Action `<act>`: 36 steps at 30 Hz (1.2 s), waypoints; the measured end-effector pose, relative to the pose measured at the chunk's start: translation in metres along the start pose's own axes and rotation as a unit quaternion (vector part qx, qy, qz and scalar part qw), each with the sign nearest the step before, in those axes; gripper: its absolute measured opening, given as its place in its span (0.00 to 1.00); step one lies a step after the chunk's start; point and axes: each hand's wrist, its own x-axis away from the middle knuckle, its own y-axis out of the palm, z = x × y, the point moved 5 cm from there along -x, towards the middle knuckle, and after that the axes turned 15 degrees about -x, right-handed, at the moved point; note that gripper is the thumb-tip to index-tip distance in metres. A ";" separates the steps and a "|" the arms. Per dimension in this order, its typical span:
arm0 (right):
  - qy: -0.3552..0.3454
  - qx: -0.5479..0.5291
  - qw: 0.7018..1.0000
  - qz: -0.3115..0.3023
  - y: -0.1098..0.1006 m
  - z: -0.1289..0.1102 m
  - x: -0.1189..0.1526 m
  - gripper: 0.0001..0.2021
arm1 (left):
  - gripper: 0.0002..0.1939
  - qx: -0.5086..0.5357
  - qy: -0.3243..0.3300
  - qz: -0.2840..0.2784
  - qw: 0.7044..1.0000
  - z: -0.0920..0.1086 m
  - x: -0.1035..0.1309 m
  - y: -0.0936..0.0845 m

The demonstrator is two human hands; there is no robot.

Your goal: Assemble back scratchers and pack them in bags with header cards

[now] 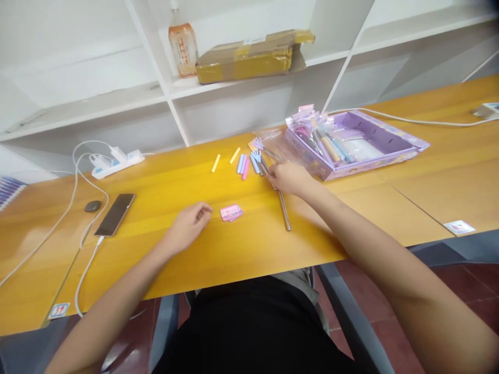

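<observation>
My right hand [290, 178] is closed around the metal rod of a telescopic back scratcher [284, 210], whose shaft points toward me across the table. Around those fingers lie several back scratcher heads shaped like small claws, among them a blue claw head [256, 155] and a purple claw head [257, 143]. Just left of them are short coloured tubes: a pink tube [245, 169], blue and purple ones, and two yellow tubes [215, 163] farther left. My left hand [189, 224] hovers or rests with loosely curled fingers, holding nothing, beside a small stack of pink cards [231, 212].
A purple display box [374, 161] with bagged items stands at the back right. To the left are a phone [116, 214] on a charging cable, a black round object [92, 206] and a power strip [117, 165]. Shelves above hold a bottle [183, 49] and a cardboard box [245, 59].
</observation>
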 end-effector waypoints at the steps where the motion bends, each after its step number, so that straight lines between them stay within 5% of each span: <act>1: 0.002 0.000 1.000 0.005 0.003 0.000 -0.002 0.19 | 0.10 -0.036 -0.007 0.017 0.999 -0.010 -0.019 -0.008; 5: 0.016 -0.007 0.999 0.036 0.012 0.002 -0.004 0.19 | 0.07 -0.149 -0.027 0.085 0.985 -0.041 -0.093 -0.030; 9: 0.051 -0.014 0.997 0.060 0.012 0.012 -0.001 0.21 | 0.10 -0.174 -0.050 0.118 0.976 -0.051 -0.150 -0.027; 16: 0.080 -0.031 0.994 0.061 0.012 0.029 -0.001 0.22 | 0.17 -0.207 -0.055 0.132 0.968 -0.047 -0.194 0.002; 23: 0.039 -0.041 0.994 0.097 0.009 0.027 -0.001 0.16 | 0.16 -0.242 -0.090 0.064 0.964 -0.044 -0.179 0.002; 36: 0.074 -0.029 0.993 0.090 0.018 0.025 -0.014 0.18 | 0.13 -0.259 -0.121 -0.042 0.957 -0.048 -0.085 -0.010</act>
